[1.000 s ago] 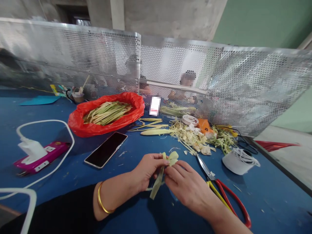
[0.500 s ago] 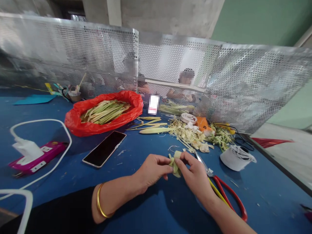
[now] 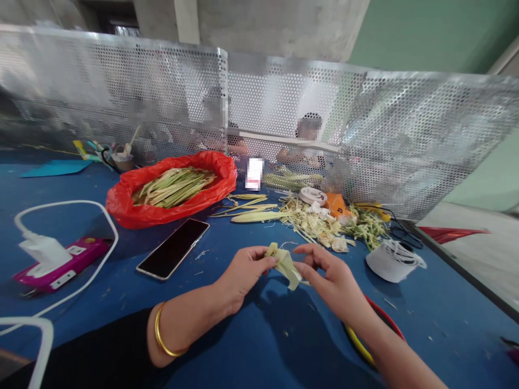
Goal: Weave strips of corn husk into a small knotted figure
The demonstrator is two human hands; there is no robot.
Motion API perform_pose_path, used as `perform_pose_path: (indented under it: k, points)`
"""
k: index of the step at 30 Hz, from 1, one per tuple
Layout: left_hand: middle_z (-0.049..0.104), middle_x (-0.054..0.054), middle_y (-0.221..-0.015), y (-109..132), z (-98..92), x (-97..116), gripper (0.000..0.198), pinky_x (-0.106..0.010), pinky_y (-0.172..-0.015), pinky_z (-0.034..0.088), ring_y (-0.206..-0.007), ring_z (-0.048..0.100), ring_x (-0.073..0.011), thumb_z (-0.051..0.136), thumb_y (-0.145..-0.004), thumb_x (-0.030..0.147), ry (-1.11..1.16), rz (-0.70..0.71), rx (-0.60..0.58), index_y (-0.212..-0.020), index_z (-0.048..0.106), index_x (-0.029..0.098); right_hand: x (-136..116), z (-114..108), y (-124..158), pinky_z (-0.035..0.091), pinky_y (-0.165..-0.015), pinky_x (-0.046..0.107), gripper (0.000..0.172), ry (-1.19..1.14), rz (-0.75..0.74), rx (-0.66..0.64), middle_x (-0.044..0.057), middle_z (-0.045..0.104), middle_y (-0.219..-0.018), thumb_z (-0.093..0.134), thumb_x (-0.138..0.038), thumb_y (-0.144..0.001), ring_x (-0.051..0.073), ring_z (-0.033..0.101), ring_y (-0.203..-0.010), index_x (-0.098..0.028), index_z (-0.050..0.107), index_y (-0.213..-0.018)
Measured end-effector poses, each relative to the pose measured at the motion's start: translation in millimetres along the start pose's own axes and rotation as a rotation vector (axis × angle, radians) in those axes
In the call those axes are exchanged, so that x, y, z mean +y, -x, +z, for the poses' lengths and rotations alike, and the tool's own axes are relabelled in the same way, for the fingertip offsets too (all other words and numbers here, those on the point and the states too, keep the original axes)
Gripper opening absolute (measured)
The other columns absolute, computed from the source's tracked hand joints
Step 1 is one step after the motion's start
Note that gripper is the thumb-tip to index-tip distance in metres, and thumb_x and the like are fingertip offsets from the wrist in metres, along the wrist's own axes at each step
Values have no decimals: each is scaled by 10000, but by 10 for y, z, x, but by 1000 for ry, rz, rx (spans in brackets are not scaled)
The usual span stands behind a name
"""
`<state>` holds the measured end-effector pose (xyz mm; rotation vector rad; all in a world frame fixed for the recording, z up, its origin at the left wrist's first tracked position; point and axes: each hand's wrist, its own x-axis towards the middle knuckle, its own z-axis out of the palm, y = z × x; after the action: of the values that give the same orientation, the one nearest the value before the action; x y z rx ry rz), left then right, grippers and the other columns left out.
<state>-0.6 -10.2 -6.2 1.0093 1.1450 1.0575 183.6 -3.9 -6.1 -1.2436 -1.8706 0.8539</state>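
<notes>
Thumb and fingers of my left hand [image 3: 247, 273] pinch the upper left end of a folded pale green leaf strip [image 3: 286, 265], held a little above the blue table. At its right edge, my right hand [image 3: 330, 275] grips the strip between thumb and a finger, with the index finger raised apart. My right forearm covers most of the scissors [image 3: 359, 346]; parts of their red and yellow handles show on either side. Beyond the hands lie several long leaf strips [image 3: 259, 216] and a heap of leaf scraps [image 3: 320, 229].
A red plastic bag [image 3: 170, 215] of leaf strips stands at back left, with a dark-screened phone [image 3: 174, 248] before it. The purple power strip [image 3: 60, 267] has a white charger and cable. At right sits a roll of white cord [image 3: 391, 262]. A perforated metal screen [image 3: 279, 97] runs behind.
The strip has shifted left and lies more spread between my hands. My right fingers have opened somewhat, and my right forearm now hides the scissor blades.
</notes>
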Motion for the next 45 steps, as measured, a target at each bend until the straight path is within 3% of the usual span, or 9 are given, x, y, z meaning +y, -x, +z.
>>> perform_pose_path:
  k: [4, 7, 10, 15, 19, 22, 26, 30, 45]
  points:
    - [568, 26, -612, -26, -33, 10, 174, -220, -602, 325, -584, 398, -80, 724, -661, 291, -5, 28, -6, -736, 726, 134, -47, -164, 21, 465, -648, 235, 201, -391, 50, -259, 29, 698, -869, 610, -342, -844, 143, 607, -735, -222, 718, -964]
    - [602, 11, -657, -34, -31, -12, 181, -223, -618, 339, -606, 418, -85, 728, -664, 285, 10, 34, -32, -757, 727, 129, -43, -163, 39, 487, -644, 244, 162, -542, 105, -313, 27, 719, -870, 679, -301, -799, 141, 631, -697, -247, 741, -939]
    - [591, 16, -633, -44, -23, -27, 176, -229, -601, 344, -580, 416, -84, 743, -651, 279, 45, 22, -10, -743, 709, 132, -44, -107, 27, 487, -620, 257, 127, -454, 16, -186, 25, 706, -772, 719, -298, -768, 147, 613, -646, -246, 752, -880]
    - [607, 10, -632, -48, -8, -54, 177, -230, -579, 348, -558, 440, -80, 758, -613, 238, 44, -15, -1, -725, 686, 122, -29, -36, 24, 482, -744, 294, 54, -305, -254, 72, 50, 657, -807, 729, -278, -756, 199, 597, -819, -230, 745, -738]
    - [597, 25, -610, -22, 11, -66, 156, -222, -557, 334, -548, 443, -79, 740, -621, 224, -11, -10, -1, -729, 685, 127, -26, 21, 72, 478, -842, 342, 89, -524, -199, 135, 56, 683, -909, 662, -314, -830, 226, 610, -932, -239, 707, -815]
    - [581, 37, -579, 0, 24, -52, 123, -219, -556, 339, -540, 443, -79, 730, -624, 210, -33, -2, -1, -701, 676, 132, -63, 54, 98, 479, -763, 319, 173, -587, -103, 177, 27, 642, -748, 594, -351, -879, 188, 595, -769, -223, 669, -790]
    - [629, 9, -632, 7, 25, -34, 150, -224, -583, 376, -573, 485, -93, 740, -619, 221, -21, 22, 6, -724, 690, 126, -80, 67, 102, 399, -578, 252, 264, -339, 19, 175, -4, 530, -609, 618, -392, -840, 141, 475, -602, -190, 585, -674]
    - [642, 5, -652, -8, 14, -40, 165, -227, -618, 401, -594, 506, -94, 744, -625, 223, 12, 26, 42, -742, 690, 120, -55, 82, 103, 328, -527, 239, 293, -66, 66, 135, -27, 460, -584, 580, -395, -831, 123, 403, -571, -191, 513, -630]
    - [703, -38, -736, 39, 46, -98, 197, -243, -679, 445, -685, 594, -143, 736, -632, 247, -89, 87, 37, -775, 722, 112, -56, 199, 137, 357, -511, 218, 230, 294, -88, 241, -39, 501, -555, 515, -302, -831, 120, 464, -523, -216, 477, -621]
